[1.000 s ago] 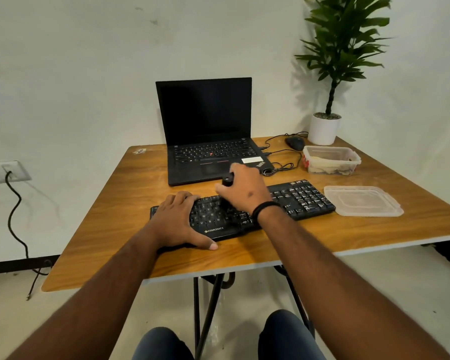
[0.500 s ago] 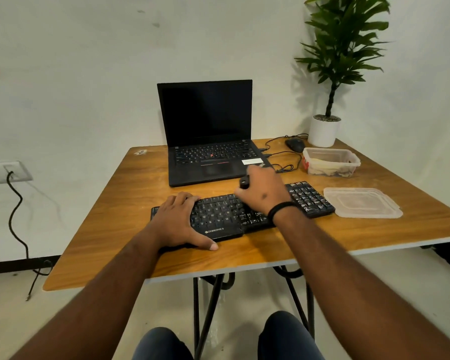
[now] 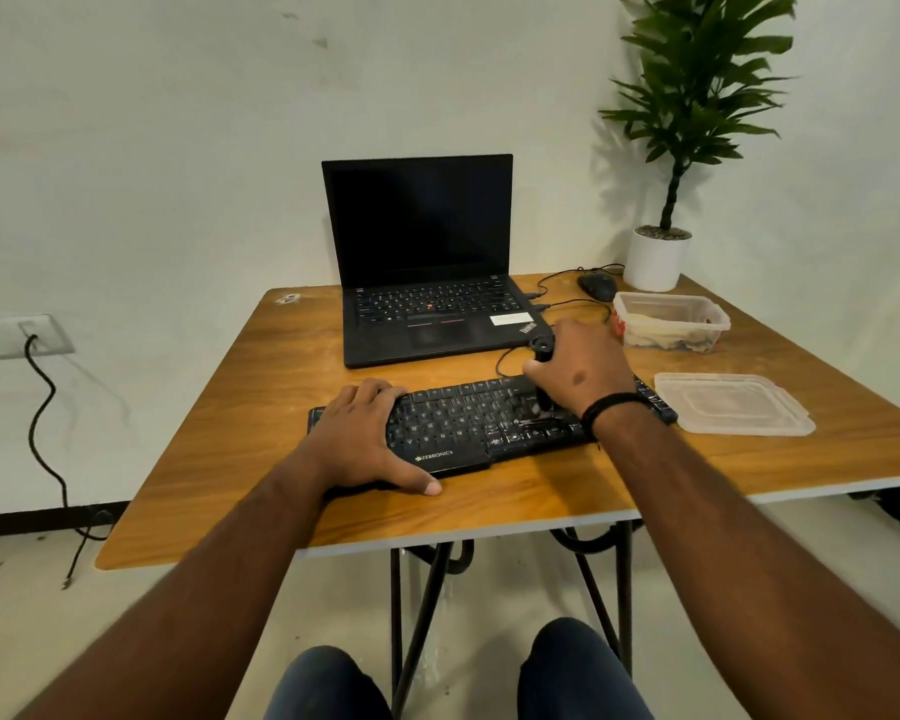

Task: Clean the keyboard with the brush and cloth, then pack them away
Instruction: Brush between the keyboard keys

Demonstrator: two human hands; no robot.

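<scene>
Both hands on keyboard (image 3: pixel 468 423); left hand (image 3: pixel 357 441) flat; right hand (image 3: pixel 575 371) fingers grasp brush (image 3: pixel 543 345), bristles hidden.

We see a plain pale wall (image 3: pixel 178 122) across the top of the frame. It has a few small marks near the top middle. At the left edge, a white wall socket (image 3: pixel 17 336) has a black cord (image 3: pixel 48 407) that hangs down to the pale floor (image 3: pixel 32 626) at the lower left. A dark strip runs along the bottom of the wall there. In the middle stands a wooden table (image 3: pixel 292 366) on black metal legs (image 3: pixel 417 615). A green plant (image 3: pixel 697 90) in a white pot (image 3: pixel 655 259) sits in the upper right corner.
</scene>
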